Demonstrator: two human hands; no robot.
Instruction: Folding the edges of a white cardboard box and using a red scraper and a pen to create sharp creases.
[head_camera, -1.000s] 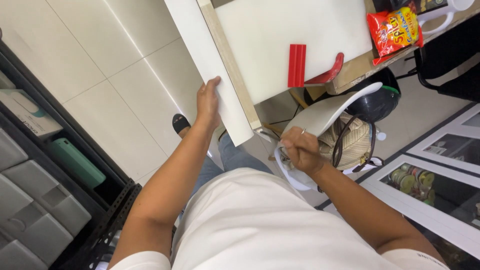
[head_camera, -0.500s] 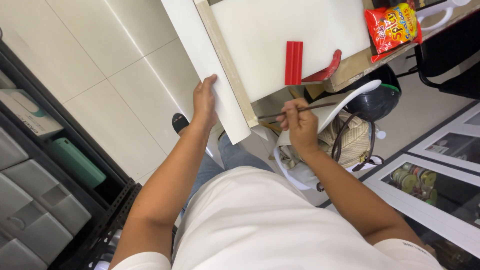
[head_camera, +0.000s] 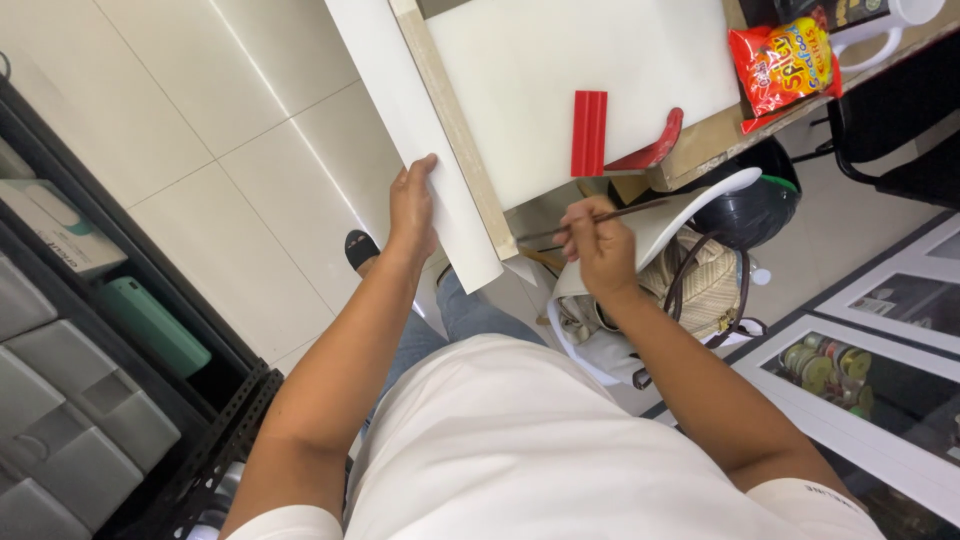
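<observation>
- Standing over a tiled floor, the person steadies a white sheet (head_camera: 430, 130) that hangs off the edge of a white board (head_camera: 570, 80) on the table.
- Left hand (head_camera: 412, 205): fingers laid nearly flat on the sheet's lower part, thumb at its edge; pressing rather than gripping.
- Right hand (head_camera: 597, 245): closed in a pencil-style pinch on a thin brown brush (head_camera: 600, 215), which points up and right, just under the board's lower edge; the tip is too small to read.
- A tan wooden strip (head_camera: 455, 130) runs between sheet and board.
- A red squeegee (head_camera: 588, 132) lies on the board beside a curved red piece (head_camera: 655, 150). A red snack bag (head_camera: 785, 65) sits further right on the table.
- Risk, as I judge it: the sheet overhangs with only light hand pressure, so it could slide or crease if that hand lifts. The brush could smear the white face if it wanders.
- Against half a second ago: right hand has moved slightly right, brush more extended. Left hand barely shifted.
</observation>
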